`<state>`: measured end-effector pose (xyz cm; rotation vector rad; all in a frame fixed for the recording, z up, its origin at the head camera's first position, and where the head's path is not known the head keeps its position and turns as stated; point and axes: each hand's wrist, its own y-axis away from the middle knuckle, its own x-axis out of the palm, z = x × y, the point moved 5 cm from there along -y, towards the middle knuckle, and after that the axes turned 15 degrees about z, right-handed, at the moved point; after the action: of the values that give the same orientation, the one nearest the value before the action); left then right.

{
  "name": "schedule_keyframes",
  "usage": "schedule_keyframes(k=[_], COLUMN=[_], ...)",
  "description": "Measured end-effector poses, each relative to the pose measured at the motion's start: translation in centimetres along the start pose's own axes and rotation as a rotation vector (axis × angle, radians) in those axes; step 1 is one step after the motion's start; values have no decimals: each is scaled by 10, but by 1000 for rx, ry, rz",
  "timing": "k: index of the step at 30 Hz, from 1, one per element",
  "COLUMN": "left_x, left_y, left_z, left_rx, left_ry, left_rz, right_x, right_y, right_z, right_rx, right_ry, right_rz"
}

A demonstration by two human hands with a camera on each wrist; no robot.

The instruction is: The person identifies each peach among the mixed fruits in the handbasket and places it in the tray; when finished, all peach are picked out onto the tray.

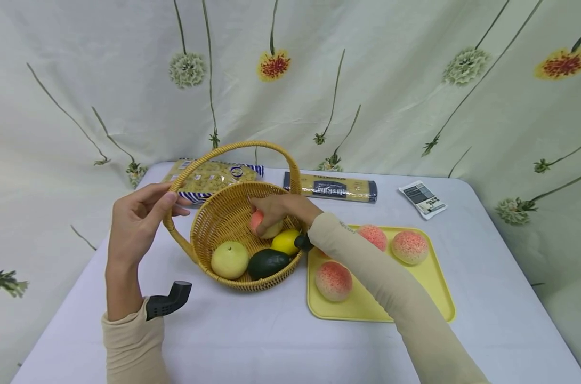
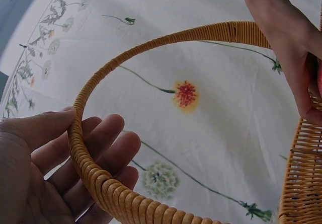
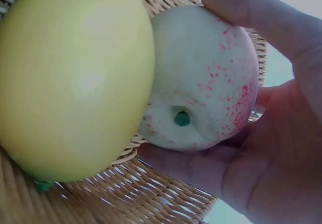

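A wicker basket (image 1: pixel 252 282) with a tall arched handle (image 2: pixel 166 40) stands near the middle of the table. My left hand (image 1: pixel 134 224) holds the handle's left side, thumb in front and fingers behind it. Inside the basket, my right hand (image 1: pixel 276 210) grips a pink-and-white peach (image 3: pixel 201 78) between thumb and fingers. Beside that peach lies a yellow lemon (image 1: pixel 285 242), large in the right wrist view. A dark green avocado (image 1: pixel 268 263) and a round pale yellow-green fruit (image 1: pixel 230 260) rest at the basket's near side.
To the right, a yellow tray (image 1: pixel 434 282) carries several peaches (image 1: pixel 333 281), partly covered by my right sleeve. Behind the basket lie a bag of pasta (image 1: pixel 211 176) and a spaghetti packet (image 1: pixel 338 188). A small white sachet (image 1: pixel 422 199) lies at the back right.
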<state>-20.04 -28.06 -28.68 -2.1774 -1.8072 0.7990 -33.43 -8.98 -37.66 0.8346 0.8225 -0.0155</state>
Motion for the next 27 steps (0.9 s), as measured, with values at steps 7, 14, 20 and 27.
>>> schedule_keyframes(k=[7, 14, 20, 27], left_x=[-1, -1, 0, 1], left_y=[1, 0, 0, -1], left_z=[0, 0, 0, 1], left_rx=[7, 2, 8, 5], left_ry=[-3, -16, 3, -1], left_rz=[-4, -5, -1, 0], right_x=[-4, -6, -3, 1], right_y=[4, 14, 23, 32], right_z=[3, 8, 7, 4], right_rx=[-67, -209, -308, -398], right_ry=[-17, -48, -81, -133], right_rz=[-32, -109, -157, -210])
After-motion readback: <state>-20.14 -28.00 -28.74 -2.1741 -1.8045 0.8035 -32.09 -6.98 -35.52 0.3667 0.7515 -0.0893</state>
